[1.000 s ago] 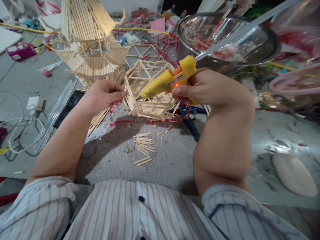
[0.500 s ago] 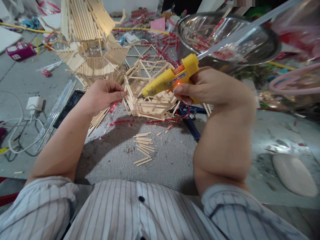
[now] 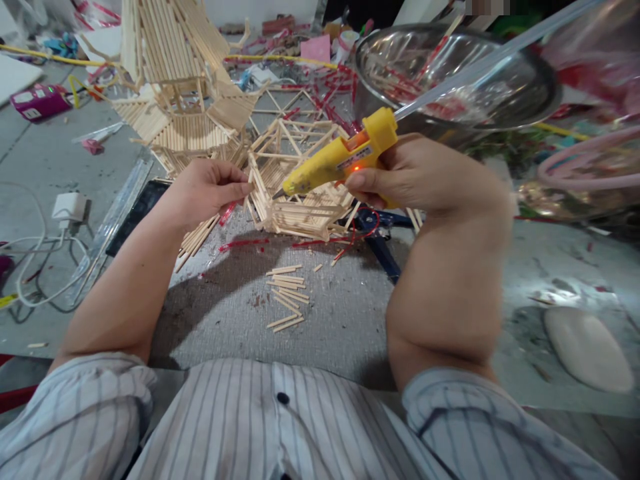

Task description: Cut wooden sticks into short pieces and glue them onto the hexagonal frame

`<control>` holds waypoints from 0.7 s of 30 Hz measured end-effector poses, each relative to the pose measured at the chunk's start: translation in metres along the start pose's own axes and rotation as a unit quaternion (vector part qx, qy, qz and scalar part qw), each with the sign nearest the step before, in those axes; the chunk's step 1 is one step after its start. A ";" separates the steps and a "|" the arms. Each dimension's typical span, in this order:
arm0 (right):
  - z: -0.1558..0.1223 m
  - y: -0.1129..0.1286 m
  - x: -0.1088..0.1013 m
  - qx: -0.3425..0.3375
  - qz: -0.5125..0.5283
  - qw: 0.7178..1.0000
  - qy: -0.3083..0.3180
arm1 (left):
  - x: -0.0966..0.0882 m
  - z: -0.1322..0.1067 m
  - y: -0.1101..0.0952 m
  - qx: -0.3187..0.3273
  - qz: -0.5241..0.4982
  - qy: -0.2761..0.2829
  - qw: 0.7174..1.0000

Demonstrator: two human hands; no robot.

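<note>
My right hand (image 3: 410,175) grips a yellow hot glue gun (image 3: 336,160) with a clear glue stick (image 3: 480,63) running out of its back. The nozzle points left at the edge of a small wooden stick frame (image 3: 295,180) on the grey mat (image 3: 320,313). My left hand (image 3: 205,190) pinches a thin wooden stick against that frame's left edge, close to the nozzle. Several loose short sticks (image 3: 286,297) lie on the mat in front of me.
A larger stick model (image 3: 175,73) stands behind at the left. A steel bowl (image 3: 450,73) sits at the back right. A white charger and cables (image 3: 60,220) lie at the left, with a dark tablet (image 3: 135,213) and a clear ruler (image 3: 113,227) beside my left forearm.
The glue gun rose slightly, then its nozzle dipped back toward the frame edge. My left hand has stayed in place.
</note>
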State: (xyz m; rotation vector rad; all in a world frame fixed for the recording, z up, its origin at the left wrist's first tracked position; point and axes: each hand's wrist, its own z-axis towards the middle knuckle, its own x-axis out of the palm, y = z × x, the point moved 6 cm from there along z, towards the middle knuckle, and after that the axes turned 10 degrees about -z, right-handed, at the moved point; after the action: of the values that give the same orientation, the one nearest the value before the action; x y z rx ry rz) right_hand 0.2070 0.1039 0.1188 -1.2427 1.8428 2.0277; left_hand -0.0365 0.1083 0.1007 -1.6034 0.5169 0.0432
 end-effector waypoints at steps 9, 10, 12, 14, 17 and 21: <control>-0.005 0.006 -0.004 0.021 0.015 0.999 -0.021 | -0.001 0.000 0.000 0.006 0.010 0.004 1.000; -0.006 0.007 -0.005 0.025 0.021 0.999 -0.024 | -0.001 0.000 0.001 0.009 0.008 0.005 1.000; -0.008 0.009 -0.006 0.028 0.029 0.999 -0.024 | -0.002 0.001 0.001 0.021 0.001 0.004 1.000; -0.009 0.010 -0.005 0.037 0.032 0.999 -0.022 | -0.002 0.001 0.002 0.025 -0.001 0.005 1.000; -0.007 0.009 -0.003 0.061 0.017 0.998 -0.022 | -0.002 0.001 0.003 0.017 0.004 0.007 1.000; -0.004 0.007 0.000 0.057 0.003 0.998 -0.021 | -0.001 0.000 0.001 0.015 0.012 0.006 1.000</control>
State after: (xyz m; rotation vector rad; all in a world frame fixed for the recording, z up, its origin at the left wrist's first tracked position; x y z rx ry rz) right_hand 0.2048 0.0984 0.1248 -1.1562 1.9145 1.9078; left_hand -0.0380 0.1090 0.0999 -1.5685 0.5427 0.0440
